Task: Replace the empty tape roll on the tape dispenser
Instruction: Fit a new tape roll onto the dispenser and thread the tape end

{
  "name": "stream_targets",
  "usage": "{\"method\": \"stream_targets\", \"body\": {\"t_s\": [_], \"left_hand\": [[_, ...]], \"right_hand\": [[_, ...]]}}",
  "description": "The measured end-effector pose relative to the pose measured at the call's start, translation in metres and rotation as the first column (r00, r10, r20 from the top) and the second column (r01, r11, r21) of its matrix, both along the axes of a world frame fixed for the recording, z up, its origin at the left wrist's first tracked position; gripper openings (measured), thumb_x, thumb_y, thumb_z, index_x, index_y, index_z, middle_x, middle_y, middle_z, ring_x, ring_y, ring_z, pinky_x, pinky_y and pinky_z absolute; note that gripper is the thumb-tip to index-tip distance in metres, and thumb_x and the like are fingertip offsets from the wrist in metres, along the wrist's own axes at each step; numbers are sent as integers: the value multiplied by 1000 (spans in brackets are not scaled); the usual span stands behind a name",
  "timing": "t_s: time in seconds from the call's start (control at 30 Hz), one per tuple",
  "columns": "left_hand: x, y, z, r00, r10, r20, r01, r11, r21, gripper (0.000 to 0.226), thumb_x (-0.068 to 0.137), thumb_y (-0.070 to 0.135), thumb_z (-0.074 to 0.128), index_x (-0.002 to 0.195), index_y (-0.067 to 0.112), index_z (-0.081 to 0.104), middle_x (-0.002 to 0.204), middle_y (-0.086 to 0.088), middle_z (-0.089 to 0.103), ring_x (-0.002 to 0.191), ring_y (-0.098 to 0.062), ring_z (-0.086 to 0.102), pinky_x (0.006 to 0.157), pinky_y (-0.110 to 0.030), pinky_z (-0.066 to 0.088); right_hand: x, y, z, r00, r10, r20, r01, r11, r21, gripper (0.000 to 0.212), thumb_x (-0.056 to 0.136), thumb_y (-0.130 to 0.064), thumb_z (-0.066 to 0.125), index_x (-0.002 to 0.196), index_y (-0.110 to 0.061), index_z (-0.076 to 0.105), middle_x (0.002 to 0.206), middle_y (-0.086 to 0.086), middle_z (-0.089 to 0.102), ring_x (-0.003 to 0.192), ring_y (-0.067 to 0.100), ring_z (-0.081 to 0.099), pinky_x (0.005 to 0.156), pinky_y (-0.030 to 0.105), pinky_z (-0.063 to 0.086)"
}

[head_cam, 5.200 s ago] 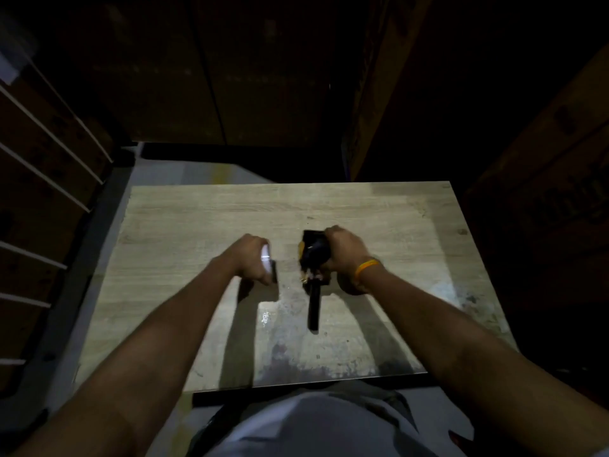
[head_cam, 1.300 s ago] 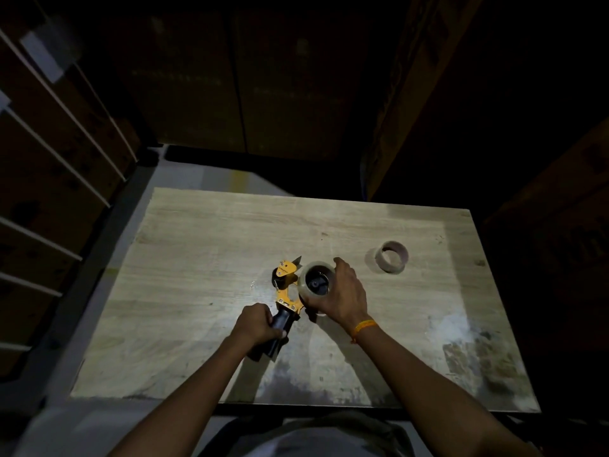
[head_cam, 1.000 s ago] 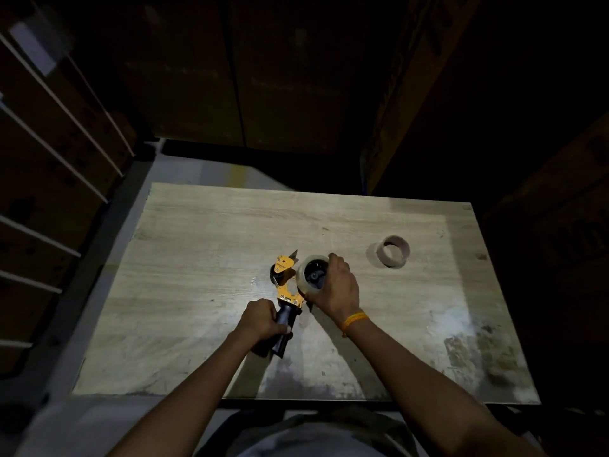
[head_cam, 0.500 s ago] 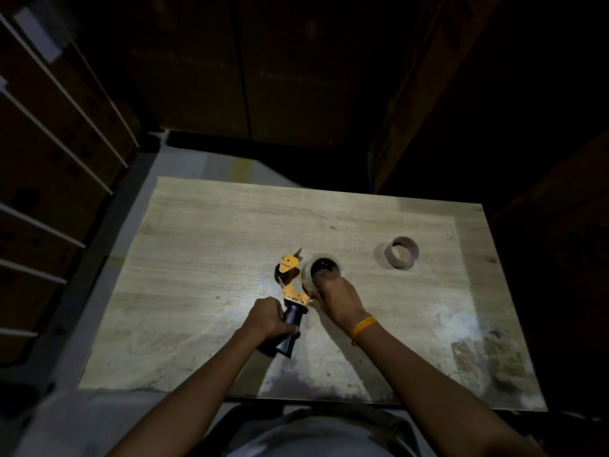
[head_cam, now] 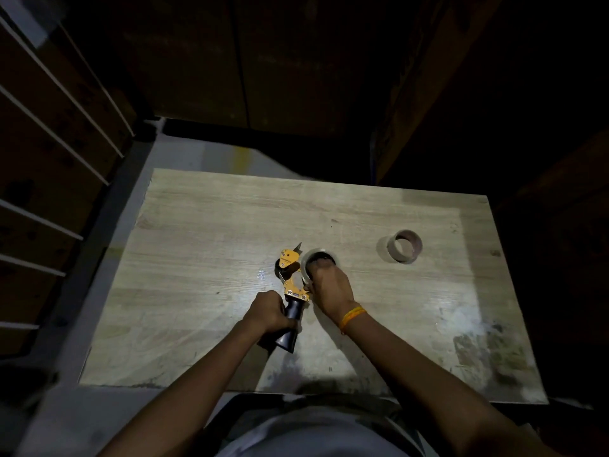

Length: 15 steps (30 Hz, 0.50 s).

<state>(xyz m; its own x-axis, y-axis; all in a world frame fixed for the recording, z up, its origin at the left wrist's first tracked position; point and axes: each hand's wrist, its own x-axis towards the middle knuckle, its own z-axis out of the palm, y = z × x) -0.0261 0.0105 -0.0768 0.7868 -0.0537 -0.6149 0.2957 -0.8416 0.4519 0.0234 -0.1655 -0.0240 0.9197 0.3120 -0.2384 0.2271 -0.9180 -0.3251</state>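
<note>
While the left hand (head_cam: 268,310) grips the tape dispenser (head_cam: 291,291) by its black handle on the table (head_cam: 197,258), the right hand (head_cam: 329,290) presses the tape roll (head_cam: 317,258) onto it — empty core (head_cam: 403,245) well apart.

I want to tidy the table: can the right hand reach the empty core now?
Probably yes: bare table lies between the right hand and the empty core, but it must first release the tape roll.

Both forearms are bare, with no sleeves reaching them. A thin orange-yellow band (head_cam: 352,316) circles the wrist just behind the right hand (head_cam: 329,288) (the left hand (head_cam: 267,311) wears nothing). A pale grey-white garment (head_cam: 316,433) covers the torso at the lower edge.
</note>
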Motion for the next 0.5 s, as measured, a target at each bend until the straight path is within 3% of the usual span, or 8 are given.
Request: {"method": "stream_targets", "body": {"t_s": [0.1,0.17,0.3,0.5], "left_hand": [[0,0,0,1000,0,-9,0,1000,-15,67,53,65,90,63,1,72,47,1,51,47,-12,49,53,-31,36],[1,0,-1,1000,-14,-3,14,1000,-15,68,53,65,90,64,1,72,47,1,51,47,-13,50,53,-31,36],[2,0,-1,1000,-24,-3,24,1000,-18,68,52,66,91,60,3,69,45,3,48,45,-11,46,51,-30,33],[6,0,1,999,-35,-19,35,999,-14,71,51,68,91,65,0,74,48,0,53,48,-13,49,55,-31,35]], "right_hand": [[2,-9,-8,985,-169,17,164,973,162,83,63,-43,93,131,-9,60,130,13,58,120,32,51,87,39,54],[5,-10,-8,960,-280,8,273,941,202,94,62,-51,92,134,-6,54,138,16,49,129,32,42,90,39,53],[17,-6,-6,959,-275,-68,281,955,92,76,64,-48,93,117,-2,64,122,16,58,119,35,52,85,42,54],[31,-7,-2,972,-200,-119,205,978,28,70,58,-45,97,107,-6,66,113,15,64,107,34,59,74,39,51]]}}
